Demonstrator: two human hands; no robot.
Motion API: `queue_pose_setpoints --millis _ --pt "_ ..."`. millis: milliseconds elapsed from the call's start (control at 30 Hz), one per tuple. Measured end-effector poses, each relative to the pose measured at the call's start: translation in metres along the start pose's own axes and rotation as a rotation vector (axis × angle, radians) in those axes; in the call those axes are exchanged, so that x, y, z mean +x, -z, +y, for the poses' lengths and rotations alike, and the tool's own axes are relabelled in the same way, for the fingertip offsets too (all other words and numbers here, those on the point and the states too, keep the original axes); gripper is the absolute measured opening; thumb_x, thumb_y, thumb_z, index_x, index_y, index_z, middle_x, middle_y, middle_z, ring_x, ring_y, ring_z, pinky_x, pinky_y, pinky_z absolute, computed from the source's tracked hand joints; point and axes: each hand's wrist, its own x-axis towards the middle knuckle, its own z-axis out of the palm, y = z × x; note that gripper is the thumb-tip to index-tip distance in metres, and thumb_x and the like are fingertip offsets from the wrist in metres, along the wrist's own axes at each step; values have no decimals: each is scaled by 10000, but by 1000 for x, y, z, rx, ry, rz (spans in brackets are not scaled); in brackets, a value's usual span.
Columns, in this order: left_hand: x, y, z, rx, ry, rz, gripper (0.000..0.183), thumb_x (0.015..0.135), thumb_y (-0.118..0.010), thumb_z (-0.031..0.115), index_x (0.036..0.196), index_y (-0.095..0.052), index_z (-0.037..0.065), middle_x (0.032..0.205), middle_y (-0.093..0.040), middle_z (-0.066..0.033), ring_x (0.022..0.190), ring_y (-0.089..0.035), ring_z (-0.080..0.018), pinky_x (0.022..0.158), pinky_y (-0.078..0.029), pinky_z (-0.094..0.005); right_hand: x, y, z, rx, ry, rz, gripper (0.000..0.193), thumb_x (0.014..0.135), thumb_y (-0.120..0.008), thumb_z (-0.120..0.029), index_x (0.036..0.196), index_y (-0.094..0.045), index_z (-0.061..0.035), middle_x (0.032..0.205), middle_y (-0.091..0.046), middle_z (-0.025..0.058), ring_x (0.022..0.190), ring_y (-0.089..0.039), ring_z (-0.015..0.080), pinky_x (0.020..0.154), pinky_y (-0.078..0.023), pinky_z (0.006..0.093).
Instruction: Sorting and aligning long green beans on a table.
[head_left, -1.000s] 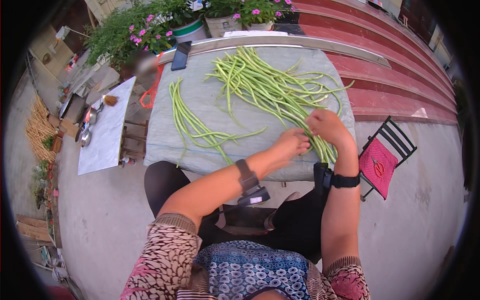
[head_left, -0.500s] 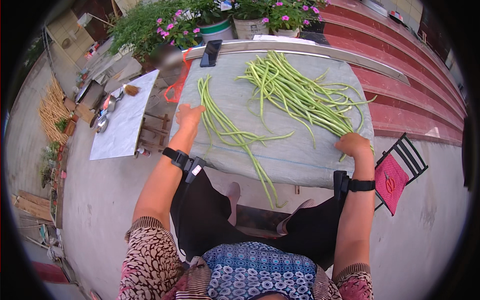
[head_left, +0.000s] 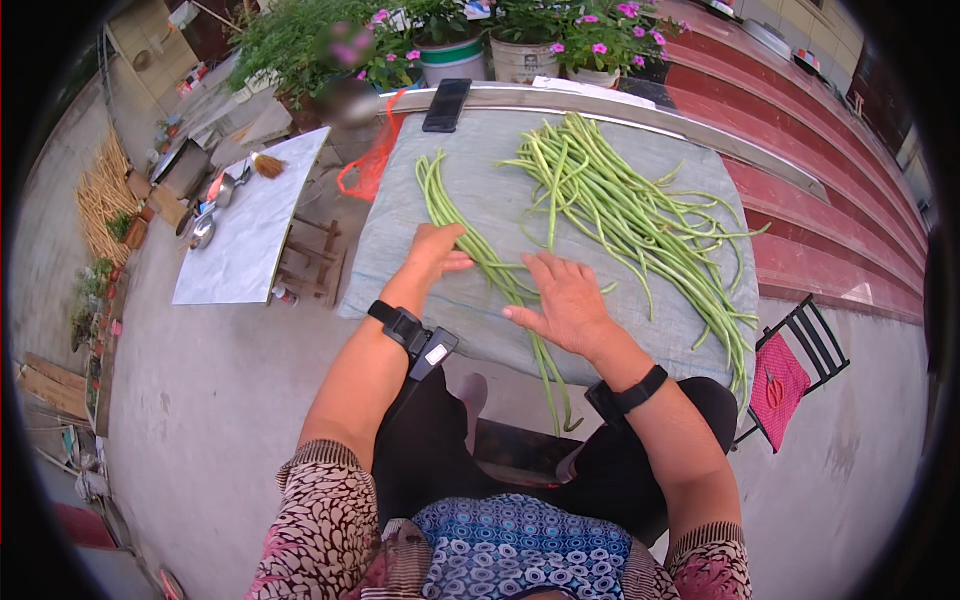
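A small bunch of long green beans [head_left: 445, 205] lies on the left part of the cloth-covered table [head_left: 490, 140], its lower ends hanging past the near edge. My left hand [head_left: 435, 250] is at the left side of this bunch, fingers loosely stretched and touching the beans. To the right of the bunch's middle, my right hand [head_left: 568, 305] is open with fingers spread, palm down, holding nothing. Its fingertips are close to a few bean strands. A larger pile of long green beans [head_left: 625, 205] spreads over the right half of the table, apart from both hands.
A black phone [head_left: 447, 105] and a red mesh bag [head_left: 370, 168] are at the table's far left. Potted flowers [head_left: 455, 65] stand behind. Left is a low pale board [head_left: 245, 235] with a brush; right, red steps [head_left: 800, 210] and a folding chair [head_left: 790, 390] bearing red scissors.
My right hand has left the near end of the large pile and come left toward the small bunch. My left hand has moved nearer and right along the bunch. The view has shifted slightly.
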Motion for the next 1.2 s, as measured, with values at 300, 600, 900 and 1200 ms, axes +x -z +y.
queue_pose_setpoints --millis 300,600,900,1200 --pt "-2 -4 -5 -342 82 -224 408 833 -550 108 1107 -397 -153 1089 -470 -278 890 -608 -331 750 -567 -386 20 -27 -13 -133 -286 -124 675 666 -675 -386 1193 -477 -14 1109 -537 166 1070 -487 327 901 -367 423" --pt "-11 -26 2 462 -182 27 356 763 -586 58 1105 -493 31 1128 -475 -170 954 -575 -320 792 -514 -399 51 -19 -15 -119 -496 -337 394 694 -622 -285 968 -568 -8 955 -620 185 926 -595 339 792 -467 433" --pt "-11 -22 -16 1160 -762 -267 396 704 -646 89 1070 -520 170 1148 -467 -15 1027 -488 -282 864 -437 -399 64 -6 -18 -179 -514 -489 469 633 -622 -357 963 -579 -27 950 -644 170 870 -629 300 774 -467 405" --pt "-1 -21 -16 1159 -837 -261 319 791 -581 129 1081 -452 154 1108 -491 -54 990 -490 -323 841 -426 -415 45 19 19 967 -689 -653 168 773 -592 -184 835 -516 -48 677 -498 12 594 -571 128 491 -471 258"
